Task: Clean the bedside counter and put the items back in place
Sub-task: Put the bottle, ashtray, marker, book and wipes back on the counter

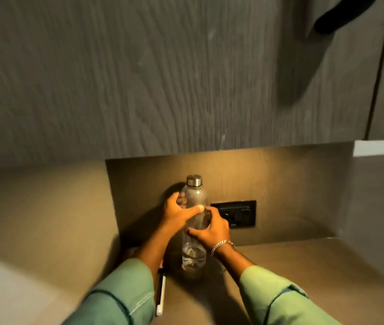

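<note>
A clear water bottle with a silver metal cap stands upright on the brown bedside counter, near the back wall. A little water sits at its bottom. My left hand wraps the bottle's upper body from the left, thumb across the front. My right hand, with a silver bracelet on the wrist, grips the middle of the bottle from the right. Both sleeves are light green. A white pen-like object lies on the counter beside my left forearm.
A black wall socket plate sits on the back wall just right of the bottle. A grey wood-grain panel overhangs the niche. A side wall closes the niche on the left. Something pink peeks out under my left forearm.
</note>
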Demonstrator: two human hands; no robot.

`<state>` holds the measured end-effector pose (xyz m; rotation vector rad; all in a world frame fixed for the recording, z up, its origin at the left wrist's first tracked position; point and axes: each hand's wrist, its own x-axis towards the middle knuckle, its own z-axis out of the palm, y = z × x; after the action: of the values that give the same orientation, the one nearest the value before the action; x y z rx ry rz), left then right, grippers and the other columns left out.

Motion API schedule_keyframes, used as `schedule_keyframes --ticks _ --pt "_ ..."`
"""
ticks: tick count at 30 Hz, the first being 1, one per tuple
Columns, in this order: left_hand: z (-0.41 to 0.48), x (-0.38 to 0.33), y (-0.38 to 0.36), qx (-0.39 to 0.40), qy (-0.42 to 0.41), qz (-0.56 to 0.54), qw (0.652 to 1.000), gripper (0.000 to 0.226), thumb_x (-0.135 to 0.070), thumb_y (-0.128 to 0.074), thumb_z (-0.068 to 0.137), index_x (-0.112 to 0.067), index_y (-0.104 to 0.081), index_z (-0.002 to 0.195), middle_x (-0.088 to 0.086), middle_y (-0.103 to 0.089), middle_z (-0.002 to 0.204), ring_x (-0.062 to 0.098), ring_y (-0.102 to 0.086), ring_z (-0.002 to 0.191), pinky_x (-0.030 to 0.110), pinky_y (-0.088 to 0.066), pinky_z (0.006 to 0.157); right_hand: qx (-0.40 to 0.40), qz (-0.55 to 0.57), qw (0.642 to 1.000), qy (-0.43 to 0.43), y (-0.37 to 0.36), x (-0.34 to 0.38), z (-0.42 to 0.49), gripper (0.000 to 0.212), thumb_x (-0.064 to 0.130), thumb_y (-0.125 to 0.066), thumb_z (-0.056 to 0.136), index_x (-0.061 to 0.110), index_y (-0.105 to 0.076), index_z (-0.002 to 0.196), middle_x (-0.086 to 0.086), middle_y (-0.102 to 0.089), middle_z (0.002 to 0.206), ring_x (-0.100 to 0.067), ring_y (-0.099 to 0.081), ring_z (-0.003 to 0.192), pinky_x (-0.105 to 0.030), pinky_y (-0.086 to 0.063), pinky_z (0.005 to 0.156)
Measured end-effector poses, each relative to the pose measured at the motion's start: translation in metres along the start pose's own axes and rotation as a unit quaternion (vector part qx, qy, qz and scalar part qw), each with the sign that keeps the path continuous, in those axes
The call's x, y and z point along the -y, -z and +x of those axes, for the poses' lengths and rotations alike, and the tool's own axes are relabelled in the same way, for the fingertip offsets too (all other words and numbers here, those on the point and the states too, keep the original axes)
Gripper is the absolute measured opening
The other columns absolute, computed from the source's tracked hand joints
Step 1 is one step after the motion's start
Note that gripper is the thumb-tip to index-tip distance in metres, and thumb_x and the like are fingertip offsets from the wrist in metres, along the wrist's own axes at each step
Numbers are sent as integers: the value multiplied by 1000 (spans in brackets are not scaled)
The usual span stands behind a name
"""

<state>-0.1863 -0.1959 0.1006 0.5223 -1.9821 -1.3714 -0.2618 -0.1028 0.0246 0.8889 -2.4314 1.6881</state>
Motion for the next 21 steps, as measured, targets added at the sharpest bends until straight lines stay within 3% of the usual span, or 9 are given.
schedule_keyframes --ticks 2,4,7,13,18,21 --pt "-6 -8 -24 19 -26 -3 999 60 -14 -87 62 -2 -58 114 15 -64 108 23 -62 95 27 -52 79 -22 -20 1000 4 31 -9 -1 86 58 -78 41 32 -52 118 14 -59 95 -6 -60 86 -12 -47 69" --pt "-13 -17 -51 47 -47 -2 998 56 -16 -86 64 -3 -60 112 15 -67 106 25 -64 96 35 -54 86 -42 -28 999 2 66 -20 -2 80 56 -78 40 38 -52 113 14 -61 92 -5 -63 83 -8 -46 64" --pt "-22 -35 -100 112 -75 -27 990 50 -13 -85 65 -3 -63 109 17 -71 105 26 -68 95 42 -56 89 -81 -43 996 -11 126 -43 -3 74 50 -81 42 37 -53 109 9 -66 92 -12 -68 85 -21 -56 71" --pt "-30 -60 -199 194 -103 -19 975 48 -22 -81 70 -15 -64 114 6 -71 108 18 -67 99 36 -54 93 -116 -63 990 -50 229 -85 1 76 32 -92 55 20 -53 118 2 -62 104 -16 -61 95 -29 -52 83" --pt "-29 -66 -263 229 -81 -14 970 51 -17 -74 76 -19 -59 124 5 -69 118 17 -64 109 30 -52 93 -133 -85 985 -68 286 -113 14 74 31 -94 53 23 -53 114 4 -65 94 -17 -64 86 -25 -53 75" --pt "-25 -60 -285 260 -56 -14 964 55 -15 -69 78 -17 -53 131 6 -66 124 18 -62 114 30 -50 96 -143 -95 982 -77 299 -127 24 72 33 -94 52 25 -52 111 6 -63 84 -12 -61 76 -15 -47 63"
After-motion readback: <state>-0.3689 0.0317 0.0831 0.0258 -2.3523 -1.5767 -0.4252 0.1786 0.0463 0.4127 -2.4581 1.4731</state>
